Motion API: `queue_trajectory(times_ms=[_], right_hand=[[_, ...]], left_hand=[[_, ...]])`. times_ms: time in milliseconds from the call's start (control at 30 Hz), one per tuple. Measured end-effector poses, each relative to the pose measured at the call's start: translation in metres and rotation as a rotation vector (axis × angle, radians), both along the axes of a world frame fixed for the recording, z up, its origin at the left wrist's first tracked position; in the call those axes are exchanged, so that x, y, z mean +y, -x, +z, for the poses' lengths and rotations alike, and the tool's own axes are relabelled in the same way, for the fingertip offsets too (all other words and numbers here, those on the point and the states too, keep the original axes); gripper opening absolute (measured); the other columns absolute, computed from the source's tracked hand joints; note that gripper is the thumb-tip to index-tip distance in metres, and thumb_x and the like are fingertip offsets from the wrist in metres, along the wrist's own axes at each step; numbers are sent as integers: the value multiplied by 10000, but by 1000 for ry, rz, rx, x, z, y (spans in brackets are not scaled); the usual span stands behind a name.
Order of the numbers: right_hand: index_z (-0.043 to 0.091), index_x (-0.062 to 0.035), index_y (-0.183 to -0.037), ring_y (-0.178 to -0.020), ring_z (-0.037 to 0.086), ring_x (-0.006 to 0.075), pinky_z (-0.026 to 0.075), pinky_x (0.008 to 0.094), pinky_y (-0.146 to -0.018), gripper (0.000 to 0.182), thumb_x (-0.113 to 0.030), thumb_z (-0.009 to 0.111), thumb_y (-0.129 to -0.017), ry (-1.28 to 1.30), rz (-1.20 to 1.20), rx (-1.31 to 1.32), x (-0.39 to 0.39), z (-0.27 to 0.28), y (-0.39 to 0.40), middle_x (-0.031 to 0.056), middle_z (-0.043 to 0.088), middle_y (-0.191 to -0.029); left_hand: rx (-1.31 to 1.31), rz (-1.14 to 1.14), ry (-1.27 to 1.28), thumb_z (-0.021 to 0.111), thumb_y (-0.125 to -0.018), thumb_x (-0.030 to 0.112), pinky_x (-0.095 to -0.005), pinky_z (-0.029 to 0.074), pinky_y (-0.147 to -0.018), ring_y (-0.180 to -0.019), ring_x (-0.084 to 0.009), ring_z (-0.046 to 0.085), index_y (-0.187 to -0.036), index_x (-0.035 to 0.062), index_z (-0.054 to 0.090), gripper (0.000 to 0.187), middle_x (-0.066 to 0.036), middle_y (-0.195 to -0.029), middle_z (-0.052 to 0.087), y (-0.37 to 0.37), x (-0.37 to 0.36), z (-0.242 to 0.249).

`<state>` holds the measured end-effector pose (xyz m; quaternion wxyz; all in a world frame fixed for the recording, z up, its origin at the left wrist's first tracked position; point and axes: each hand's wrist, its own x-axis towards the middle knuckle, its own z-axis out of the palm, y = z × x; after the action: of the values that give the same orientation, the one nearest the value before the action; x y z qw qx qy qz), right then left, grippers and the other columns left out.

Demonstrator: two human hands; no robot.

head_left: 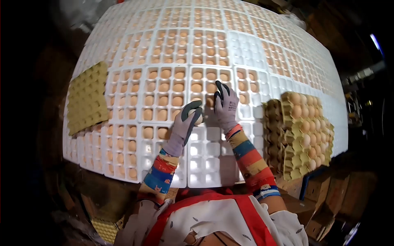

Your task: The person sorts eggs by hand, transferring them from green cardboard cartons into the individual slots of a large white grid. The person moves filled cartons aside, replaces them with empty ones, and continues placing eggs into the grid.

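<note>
My left hand (186,123), in a light glove with dark fingertips, is closed around an egg (198,118) above a white tray (188,164) of square cells. My right hand (225,104), gloved the same way, is over the neighbouring cells. Its bent fingers are apart, and I see nothing held in them. Beside its fingertips, a brown egg (211,88) sits in a cell. Another egg (209,101) lies in shadow left of the right thumb. Both forearms wear colourful patterned sleeves.
Egg-filled white trays (168,43) cover much of the broad surface. Stacked pulp trays with eggs (305,131) stand at right. A yellowish pulp tray (87,98) lies at left. Vacant cells (246,49) show farther back. Cardboard boxes (328,197) are at lower right.
</note>
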<state>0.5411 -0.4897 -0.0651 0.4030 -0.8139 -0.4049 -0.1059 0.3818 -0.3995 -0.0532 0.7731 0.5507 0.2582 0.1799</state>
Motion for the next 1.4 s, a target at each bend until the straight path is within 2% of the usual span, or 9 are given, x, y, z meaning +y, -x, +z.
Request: queue_trajectory(times_ms=[200,367,633,767,867,967,1100,1333,1400], right_hand=[[617,-34,-1168,-1002,576,345,476,399,-859,417,-153,716,-781,-3,-59,-8,-141,133,22,168,615,-1065],[595,-54,-1036,-849,644,307,516,417,-702,459,-409,727,-777,521,-644,-40,-260,173,-43,154,614,-1002],[547,-80,-988,-873,629,326,502,415,-759,447,-368,750,-714,679,-319,40,-303,177,-57,135,618,-947],[622,-55,-919,-800,609,196,499,327,-687,258,-272,696,-800,239,9,526,-339,172,-88,59,613,-887],[638,-8,-968,-753,579,96,488,239,-675,196,-185,595,-897,-478,214,1170,-365,191,-108,10,626,-888],[634,-42,-958,-790,592,145,505,286,-708,190,-217,597,-896,-76,376,709,-358,187,-141,20,607,-894],[607,-110,-1063,-874,618,299,516,397,-758,335,-194,711,-755,678,276,-343,-313,162,-130,96,615,-978],[609,-69,-1167,-902,605,174,515,295,-804,354,-100,629,-815,-230,551,1067,-377,197,-194,84,578,-1081],[631,-144,-1150,-957,616,246,517,320,-843,361,-130,665,-790,168,530,159,-379,179,-213,114,546,-1132]], left_hand=[[175,-26,-1120,676,-847,221,-477,327,-1067,-1201,-315,487,-1218,96,610,397,-141,-1224,564,-54,-49,-20],[-186,4,-1090,739,-785,161,-391,481,-872,-994,-308,598,-1138,64,650,377,-131,-1079,622,-97,-93,86],[167,-313,-1557,754,-721,394,-423,458,-873,-967,-313,585,-1229,116,547,615,-135,-1095,553,-191,-198,131],[-45,-196,-1395,780,-690,251,-389,493,-813,-939,-300,596,-1109,72,548,511,-122,-1045,568,-196,-204,118],[-351,-78,-387,675,-819,219,-434,534,-904,-1049,-295,617,-1224,73,552,448,-119,-1185,596,-194,-197,105],[-578,-44,619,565,-882,221,-464,541,-941,-1021,-297,633,-1194,79,587,344,-124,-1071,631,-185,-170,107],[-384,41,94,607,-927,251,-361,571,-683,-773,-216,664,-947,13,646,242,-48,-788,608,-189,-183,120],[650,-273,-1508,760,-740,343,-428,517,-843,-1019,-324,619,-1209,111,541,567,-158,-1208,575,-226,-274,157],[539,-201,-1473,765,-725,330,-417,520,-842,-1000,-341,624,-1173,100,554,546,-151,-1128,615,-234,-274,144]])
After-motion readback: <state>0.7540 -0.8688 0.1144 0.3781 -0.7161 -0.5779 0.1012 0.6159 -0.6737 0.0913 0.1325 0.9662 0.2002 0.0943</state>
